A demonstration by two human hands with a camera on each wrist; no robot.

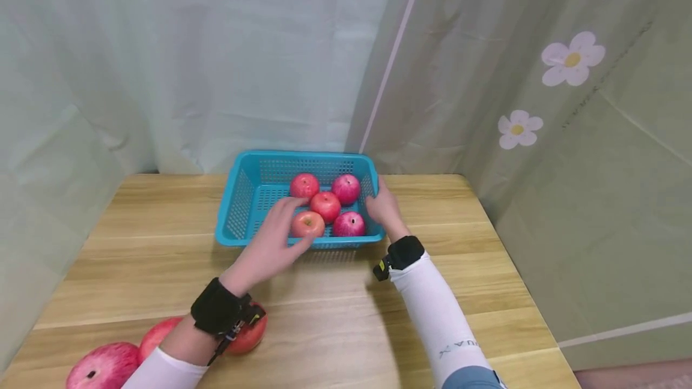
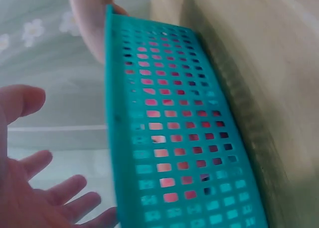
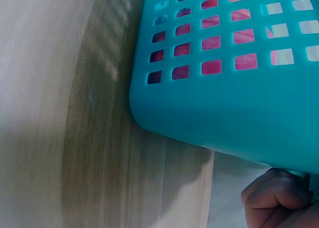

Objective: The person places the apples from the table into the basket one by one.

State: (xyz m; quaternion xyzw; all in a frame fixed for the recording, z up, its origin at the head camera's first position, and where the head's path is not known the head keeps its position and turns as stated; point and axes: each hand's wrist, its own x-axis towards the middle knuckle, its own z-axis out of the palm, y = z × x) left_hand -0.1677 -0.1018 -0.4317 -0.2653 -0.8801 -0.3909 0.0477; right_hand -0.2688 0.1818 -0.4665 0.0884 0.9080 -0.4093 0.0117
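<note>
A blue plastic basket with perforated walls stands on the table and holds several red apples. My left hand is over its front edge, thumb and fingers spread apart. Beyond that hand, between thumb and fingers in the head view, lies a paler apple. The left wrist view has the same hand with nothing in it, beside the basket's rim. At the basket's right end, my right hand grips the rim; its curled fingers show below the rim in the right wrist view.
More apples lie on the wooden table at the front left, partly behind my left forearm. One apple is beside the left wrist strap. A pale curtain hangs behind the table, and a flowered one on the right.
</note>
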